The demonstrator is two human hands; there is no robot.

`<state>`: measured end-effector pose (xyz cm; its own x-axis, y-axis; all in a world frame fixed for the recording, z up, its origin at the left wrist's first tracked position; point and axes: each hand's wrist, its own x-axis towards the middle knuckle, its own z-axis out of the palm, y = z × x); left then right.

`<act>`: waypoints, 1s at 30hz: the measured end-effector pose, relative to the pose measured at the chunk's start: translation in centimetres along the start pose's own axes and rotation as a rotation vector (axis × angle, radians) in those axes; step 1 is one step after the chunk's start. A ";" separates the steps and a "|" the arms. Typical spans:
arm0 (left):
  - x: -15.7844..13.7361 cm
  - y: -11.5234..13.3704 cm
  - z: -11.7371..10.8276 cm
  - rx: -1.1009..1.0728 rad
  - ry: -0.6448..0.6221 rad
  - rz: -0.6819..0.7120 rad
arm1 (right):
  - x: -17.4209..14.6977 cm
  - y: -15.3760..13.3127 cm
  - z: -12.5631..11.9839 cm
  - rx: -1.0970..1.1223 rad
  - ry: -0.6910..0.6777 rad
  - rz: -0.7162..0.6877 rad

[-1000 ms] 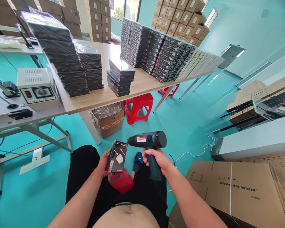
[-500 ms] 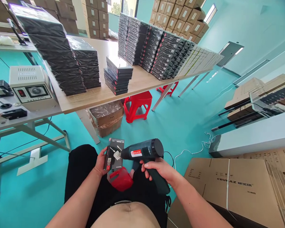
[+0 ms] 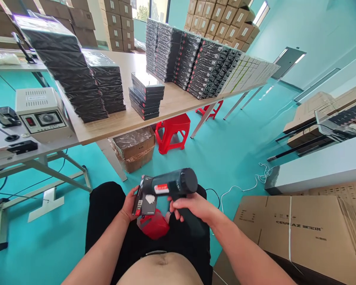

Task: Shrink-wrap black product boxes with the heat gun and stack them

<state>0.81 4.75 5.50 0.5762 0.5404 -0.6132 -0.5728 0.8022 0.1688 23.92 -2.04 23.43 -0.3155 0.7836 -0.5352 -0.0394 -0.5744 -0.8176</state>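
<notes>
Gripped at its left edge, a flat black product box [image 3: 148, 204] with a pale picture on its face is in my left hand [image 3: 131, 203], tilted toward me. My right hand [image 3: 190, 206] is wrapped round the handle of a dark heat gun [image 3: 171, 183] with a red and white label. The gun's nozzle end lies in front of the box's upper part, so I cannot tell whether the two touch. Below the box, between my legs, sits a red plastic thing [image 3: 154, 225], partly hidden.
A wooden table [image 3: 106, 128] ahead bears a short stack of black boxes [image 3: 145, 103] and taller wrapped stacks [image 3: 210, 67]. Red stools [image 3: 173, 132] and an open carton [image 3: 138, 150] stand beneath. At left is a control unit [image 3: 43, 114]; large cartons [image 3: 296, 225] lie at right.
The heat gun has shifted left, its nozzle now overlapping the upper part of the box. The box has moved slightly right and turned a little in my left hand.
</notes>
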 end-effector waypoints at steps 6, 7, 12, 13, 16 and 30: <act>0.3 0.2 -0.9 0.060 -0.032 -0.015 | -0.5 -0.2 -0.2 -0.089 -0.140 0.048; 0.3 0.2 -0.9 0.066 -0.026 -0.027 | -0.1 -0.2 -0.6 -0.027 -0.052 0.010; 0.5 0.2 -1.1 0.062 -0.021 -0.023 | 1.8 -0.2 -4.0 0.085 0.235 -0.047; 0.5 0.2 -1.2 0.060 -0.029 -0.023 | 1.8 -0.1 -4.5 0.079 0.237 -0.041; 0.6 0.3 -1.1 0.045 -0.033 -0.017 | 0.8 0.8 -5.4 0.046 0.192 -0.010; 0.7 0.4 -1.1 0.005 -0.041 0.017 | -1.9 2.9 -3.9 -0.049 0.081 0.073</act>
<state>0.36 5.20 4.27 0.5898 0.5640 -0.5780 -0.5797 0.7940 0.1831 28.13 -4.32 21.22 -0.2381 0.7577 -0.6076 0.0279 -0.6200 -0.7841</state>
